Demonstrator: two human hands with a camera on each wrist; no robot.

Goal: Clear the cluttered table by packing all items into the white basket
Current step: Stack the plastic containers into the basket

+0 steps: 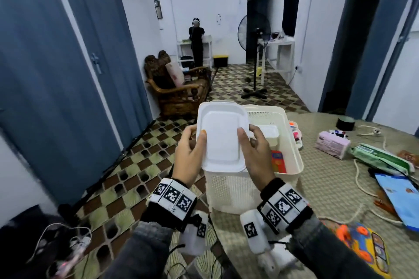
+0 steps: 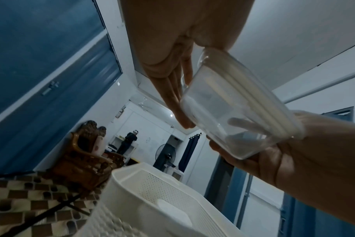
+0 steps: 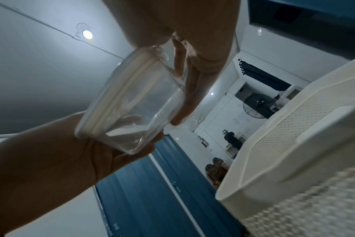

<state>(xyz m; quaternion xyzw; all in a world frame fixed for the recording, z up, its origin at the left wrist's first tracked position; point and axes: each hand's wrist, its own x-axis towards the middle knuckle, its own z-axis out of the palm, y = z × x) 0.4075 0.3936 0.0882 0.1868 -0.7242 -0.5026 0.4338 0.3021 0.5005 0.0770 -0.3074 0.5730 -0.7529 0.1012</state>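
Fingers [image 1: 199, 142] of both hands clamp clear lidded plastic box [image 1: 221, 139], long axis near-far, above white perforated basket [image 1: 292, 142].

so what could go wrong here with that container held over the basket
1. The clear lidded container is held by both the left hand and right hand above the white basket's left edge; released here, it might tip out onto the floor.
2. Another lidded container and a red packet already lie inside, so it may land tilted.
3. The white cord beside the basket could snag a sleeve.
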